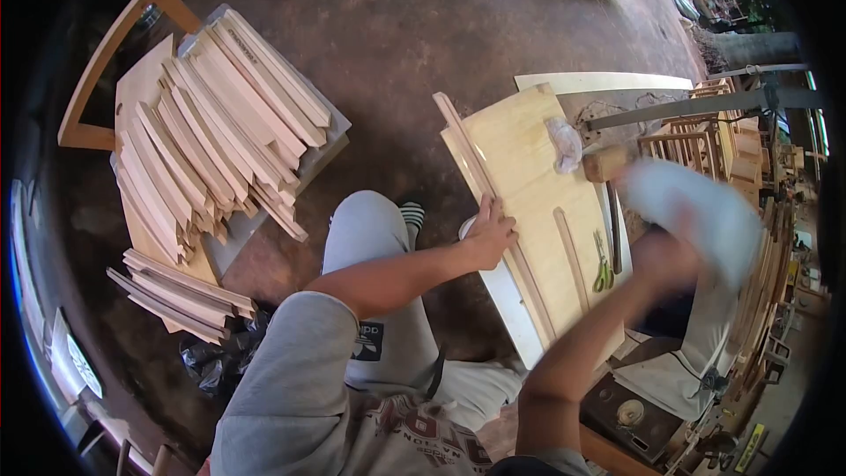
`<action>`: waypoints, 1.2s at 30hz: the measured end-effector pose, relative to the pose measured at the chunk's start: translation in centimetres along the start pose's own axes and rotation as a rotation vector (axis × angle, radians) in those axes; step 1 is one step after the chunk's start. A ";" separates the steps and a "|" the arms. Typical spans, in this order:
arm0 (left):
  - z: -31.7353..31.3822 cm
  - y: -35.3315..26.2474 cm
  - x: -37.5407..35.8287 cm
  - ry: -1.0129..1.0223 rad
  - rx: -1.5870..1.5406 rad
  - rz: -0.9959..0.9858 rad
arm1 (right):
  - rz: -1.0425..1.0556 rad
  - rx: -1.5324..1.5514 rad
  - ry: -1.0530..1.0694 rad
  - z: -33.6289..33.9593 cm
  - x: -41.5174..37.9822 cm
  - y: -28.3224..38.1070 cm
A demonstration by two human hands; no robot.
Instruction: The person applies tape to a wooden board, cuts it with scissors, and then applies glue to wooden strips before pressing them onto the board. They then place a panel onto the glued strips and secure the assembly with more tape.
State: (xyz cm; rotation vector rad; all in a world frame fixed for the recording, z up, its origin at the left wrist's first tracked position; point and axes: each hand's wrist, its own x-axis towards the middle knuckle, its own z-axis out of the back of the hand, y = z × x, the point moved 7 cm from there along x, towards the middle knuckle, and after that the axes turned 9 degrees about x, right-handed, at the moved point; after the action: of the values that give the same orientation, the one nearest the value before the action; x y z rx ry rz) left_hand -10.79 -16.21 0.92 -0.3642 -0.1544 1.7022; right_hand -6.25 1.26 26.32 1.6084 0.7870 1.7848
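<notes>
My left hand [490, 236] presses a long wooden strip [529, 295] down against a plywood board [520, 145], fingers bent over its edge. Off the board's right side, my right hand [667, 257] is smeared by motion. It grips a pale, cloth-like thing [701, 216], also blurred. A shorter wooden strip [571, 256] lies on the board. Near it are scissors with green handles [604, 277] and a hammer with a block-like head [606, 164] and dark handle. A small clear plastic bag [564, 145] rests near the board's far right edge.
Stacked wooden strips [216, 115] cover a low support at left, beside a curved wooden frame [85, 136]. More strips [181, 293] lie nearer, by a black plastic bag [216, 360]. At right are wooden chair frames [683, 148] and a dark box [630, 419].
</notes>
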 end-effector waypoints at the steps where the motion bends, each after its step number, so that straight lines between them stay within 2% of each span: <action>1: -0.1 -0.1 -0.4 0.002 0.009 -0.015 | -0.280 0.076 -0.091 -1.6 -3.3 -6.3; 2: 0.0 0.2 -0.6 0.019 0.011 -0.020 | -0.808 0.691 -0.040 -6.3 -7.9 -6.4; 4: 0.3 0.2 -0.5 0.046 -0.018 0.000 | -0.819 0.877 0.295 -8.6 -11.2 -8.3; 6: -0.3 0.0 -0.9 0.014 -0.008 0.005 | -1.081 0.997 0.011 -7.6 -13.1 -13.0; 8: 0.0 -0.1 -0.2 0.017 -0.008 0.009 | -1.237 1.036 -0.001 -8.5 -14.3 -14.1; 11: 0.1 0.1 0.3 0.067 -0.036 0.019 | -1.299 1.316 0.097 -11.2 -14.1 -10.2; 12: 0.2 0.1 0.1 0.053 -0.045 0.015 | -1.317 1.320 0.212 -12.3 -14.0 -9.7; 15: 0.4 0.5 -0.6 0.005 -0.072 0.011 | -1.407 0.958 0.303 -14.8 -14.8 -10.3; 16: 0.4 0.4 -0.6 -0.016 -0.083 0.010 | -1.402 0.826 0.318 -16.0 -15.2 -11.0; 17: 0.4 0.3 -0.5 -0.008 -0.073 0.011 | -1.369 0.757 0.237 -17.1 -15.3 -12.0; 19: 0.3 0.3 -0.1 0.005 -0.047 0.014 | -1.211 0.639 0.273 -20.0 -14.5 -12.6; 21: 0.4 0.4 -0.1 -0.012 -0.034 0.023 | -0.929 0.521 0.477 -23.5 -13.0 -9.9; 22: 0.4 0.3 -0.1 -0.019 -0.027 0.025 | -0.863 0.536 0.533 -25.4 -13.0 -9.7; 25: -0.3 0.3 0.4 0.028 0.060 0.074 | -0.877 0.637 0.592 -30.0 -14.2 -9.5; 32: -0.9 1.2 1.1 -0.326 -0.271 0.113 | -0.685 0.437 0.659 -34.3 -16.1 -10.8; 36: -1.7 1.0 1.4 -0.322 -0.189 0.160 | -0.614 0.365 0.678 -34.9 -16.0 -11.1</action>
State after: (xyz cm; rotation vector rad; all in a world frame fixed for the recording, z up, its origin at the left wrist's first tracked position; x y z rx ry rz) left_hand -11.32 -15.21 -1.16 -0.2439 -0.5378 1.9023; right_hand -39.17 -5.05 4.57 0.7601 1.7761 1.7581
